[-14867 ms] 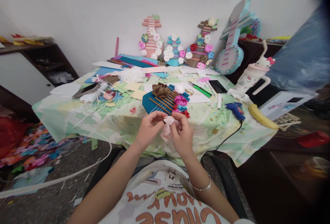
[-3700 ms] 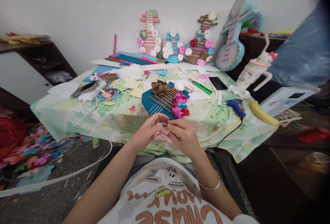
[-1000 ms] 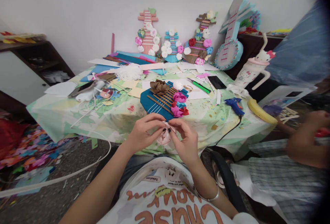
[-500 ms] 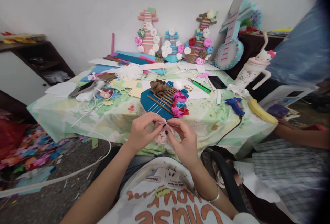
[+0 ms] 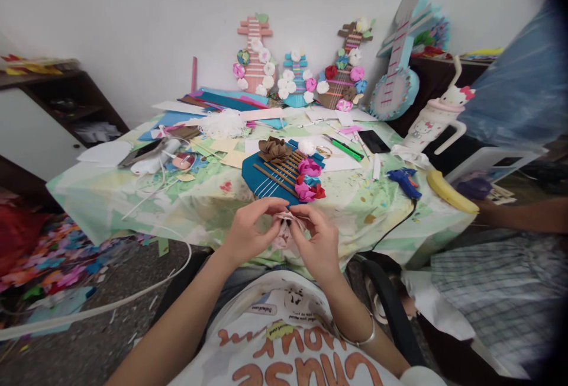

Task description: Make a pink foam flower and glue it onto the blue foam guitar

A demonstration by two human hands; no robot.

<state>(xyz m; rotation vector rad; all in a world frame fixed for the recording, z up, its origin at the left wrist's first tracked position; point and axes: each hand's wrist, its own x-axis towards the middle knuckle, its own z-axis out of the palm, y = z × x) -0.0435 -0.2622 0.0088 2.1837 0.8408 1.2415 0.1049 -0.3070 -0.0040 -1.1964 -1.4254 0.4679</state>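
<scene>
Left hand (image 5: 251,229) and right hand (image 5: 315,244) are pinching a pink paper flower (image 5: 282,240) between thumbs and forefingers, tips nearly together, at the table's (image 5: 213,202) near edge. Since half a second ago its upper flap is looking flatter, so petals are probably still being shaped. Hello Kitty cup (image 5: 431,123) is standing by the right edge; upside-down shirt (image 5: 288,330) print is reading "your".

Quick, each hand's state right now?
Left hand: closed, pinching the pale pink paper by thumb and fingers.
Right hand: closed, pinching the same pale pink paper.
</scene>
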